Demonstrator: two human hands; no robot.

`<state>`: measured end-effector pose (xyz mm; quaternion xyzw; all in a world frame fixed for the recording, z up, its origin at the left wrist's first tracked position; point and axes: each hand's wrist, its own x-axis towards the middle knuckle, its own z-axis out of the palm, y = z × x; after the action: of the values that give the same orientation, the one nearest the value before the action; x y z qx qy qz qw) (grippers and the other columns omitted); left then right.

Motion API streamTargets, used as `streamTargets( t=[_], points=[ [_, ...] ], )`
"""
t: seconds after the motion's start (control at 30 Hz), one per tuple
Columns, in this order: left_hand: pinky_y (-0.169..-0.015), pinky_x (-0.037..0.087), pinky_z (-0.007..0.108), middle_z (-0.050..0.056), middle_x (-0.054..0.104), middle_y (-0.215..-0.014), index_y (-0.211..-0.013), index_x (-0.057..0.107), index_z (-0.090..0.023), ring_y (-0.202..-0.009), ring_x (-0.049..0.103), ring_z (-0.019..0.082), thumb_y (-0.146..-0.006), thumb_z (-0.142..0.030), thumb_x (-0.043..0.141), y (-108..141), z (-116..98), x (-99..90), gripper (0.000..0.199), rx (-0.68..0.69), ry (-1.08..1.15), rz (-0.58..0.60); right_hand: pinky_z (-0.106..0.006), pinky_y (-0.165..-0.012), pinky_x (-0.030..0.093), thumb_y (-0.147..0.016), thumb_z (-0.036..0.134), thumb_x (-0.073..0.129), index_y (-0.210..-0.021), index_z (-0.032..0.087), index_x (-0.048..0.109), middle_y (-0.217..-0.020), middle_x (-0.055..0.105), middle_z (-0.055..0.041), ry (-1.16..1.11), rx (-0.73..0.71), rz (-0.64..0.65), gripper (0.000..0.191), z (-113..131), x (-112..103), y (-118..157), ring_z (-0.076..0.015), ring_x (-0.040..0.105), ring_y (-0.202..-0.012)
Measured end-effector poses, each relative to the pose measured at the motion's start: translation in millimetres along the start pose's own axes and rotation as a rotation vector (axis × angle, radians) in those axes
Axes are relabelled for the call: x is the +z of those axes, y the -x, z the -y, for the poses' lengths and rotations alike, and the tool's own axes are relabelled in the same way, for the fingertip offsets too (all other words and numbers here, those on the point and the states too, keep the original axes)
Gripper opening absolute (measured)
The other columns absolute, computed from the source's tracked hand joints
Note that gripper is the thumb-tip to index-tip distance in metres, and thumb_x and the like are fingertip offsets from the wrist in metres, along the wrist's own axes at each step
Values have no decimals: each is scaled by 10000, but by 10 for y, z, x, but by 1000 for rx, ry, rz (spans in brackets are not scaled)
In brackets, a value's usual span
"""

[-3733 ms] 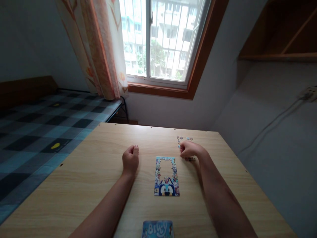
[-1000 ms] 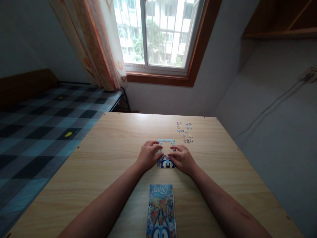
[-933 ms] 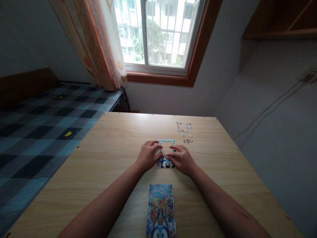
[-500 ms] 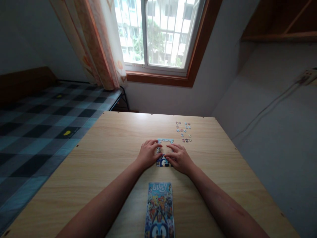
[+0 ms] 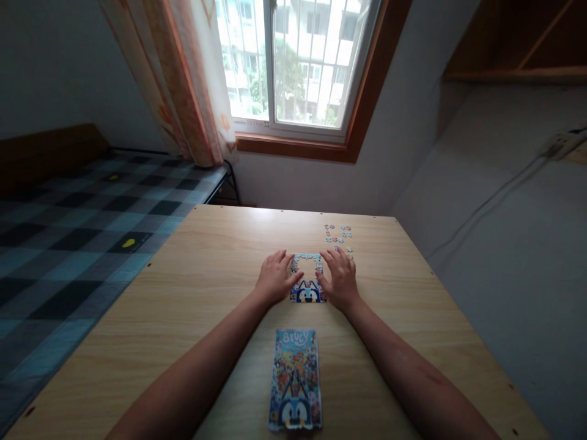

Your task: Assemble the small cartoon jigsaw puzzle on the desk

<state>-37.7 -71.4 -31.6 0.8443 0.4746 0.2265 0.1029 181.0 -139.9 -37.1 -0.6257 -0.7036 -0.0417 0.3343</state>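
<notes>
A partly assembled puzzle (image 5: 308, 296) lies on the table, its frame joined around a bare middle, with a blue dog face along the near side. My left hand (image 5: 276, 278) rests at its left edge, fingers apart and holding nothing. At the right edge is my right hand (image 5: 339, 278), its fingers spread and nothing in them. Loose puzzle pieces (image 5: 335, 240) lie beyond my right hand, which hides some of them. Nearer to me lies a Bluey picture sheet or box (image 5: 296, 379), upright to my view.
The wooden table (image 5: 206, 275) has a bed (image 5: 151, 195) with a checked cover to its left. Behind it are a window (image 5: 307, 67) and a curtain (image 5: 178, 91). A cable (image 5: 499, 190) hangs on the right wall, below a wooden shelf (image 5: 518, 76).
My right hand has moved right, off the puzzle, and its fingers have spread. More of the dog face and the bare middle shows. My left hand has barely moved.
</notes>
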Motion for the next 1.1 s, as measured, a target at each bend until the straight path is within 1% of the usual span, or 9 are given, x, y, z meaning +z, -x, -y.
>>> streamTargets(
  t=[0.07, 0.17, 0.23, 0.33, 0.47, 0.7, 0.87, 0.97, 1.1],
  points=[
    [-1157, 315, 551, 203, 515, -1471, -1359, 590, -169, -1375, 445, 380, -878, -561, 639, 2, -33, 8, 623, -2, -42, 22, -614, -1206, 152, -924, 411, 599, -1482, 244, 469, -1508, 487, -120, 55, -32, 78, 598, 28, 9, 9, -354, 260, -1501],
    [-1180, 271, 551, 201, 485, -1498, -1382, 569, -178, -1405, 405, 387, -870, -579, 639, 5, -91, 2, 655, -11, -78, 59, -650, -1210, 97, -910, 440, 621, -1528, 245, 417, -1568, 411, -135, 95, -40, 162, 680, 33, 14, 10, -370, 198, -1527],
    [-1191, 240, 556, 209, 451, -1526, -1412, 539, -168, -1431, 368, 389, -867, -603, 631, 6, -129, -7, 704, -18, -108, 96, -669, -1205, 89, -911, 447, 619, -1548, 248, 393, -1583, 388, -140, 112, -34, 204, 704, 20, 15, 3, -376, 186, -1530],
    [-1209, 210, 536, 185, 417, -1560, -1450, 499, -187, -1459, 329, 362, -872, -650, 592, 7, -176, -22, 746, -28, -160, 139, -674, -1204, 94, -928, 470, 587, -1567, 257, 361, -1597, 372, -128, 144, -21, 266, 711, 7, 7, -9, -363, 172, -1536],
    [-1216, 206, 519, 175, 402, -1574, -1460, 488, -188, -1466, 321, 342, -876, -675, 562, 8, -219, -43, 764, -35, -202, 160, -664, -1211, 98, -942, 488, 557, -1573, 260, 347, -1604, 367, -111, 170, -7, 312, 703, 10, -20, -17, -353, 170, -1538],
    [-1217, 209, 509, 154, 403, -1581, -1455, 494, -209, -1472, 320, 324, -861, -679, 578, -11, -222, -32, 762, -44, -203, 171, -662, -1208, 108, -944, 495, 546, -1572, 263, 348, -1588, 394, -105, 171, -20, 307, 699, -9, -12, -11, -353, 198, -1526],
    [-1219, 211, 505, 164, 409, -1576, -1483, 464, -185, -1474, 322, 328, -862, -682, 568, -18, -191, -11, 802, -34, -190, 156, -661, -1205, 112, -941, 507, 548, -1565, 258, 360, -1578, 408, -107, 163, -22, 298, 697, -22, -8, -12, -353, 204, -1523],
    [-1227, 209, 495, 157, 413, -1579, -1520, 415, -169, -1473, 334, 312, -898, -651, 539, -22, -184, -21, 797, -42, -152, 145, -649, -1211, 103, -959, 517, 516, -1557, 248, 372, -1568, 420, -113, 159, -44, 249, 672, -20, -34, -5, -339, 209, -1524],
    [-1225, 240, 452, 143, 435, -1570, -1515, 426, -158, -1455, 375, 275, -973, -579, 459, -34, -182, -35, 687, -105, -89, 104, -601, -1234, 90, -985, 521, 465, -1547, 233, 386, -1562, 427, -107, 168, -36, 153, 636, -2, -68, 14, -307, 201, -1531]
  ],
)
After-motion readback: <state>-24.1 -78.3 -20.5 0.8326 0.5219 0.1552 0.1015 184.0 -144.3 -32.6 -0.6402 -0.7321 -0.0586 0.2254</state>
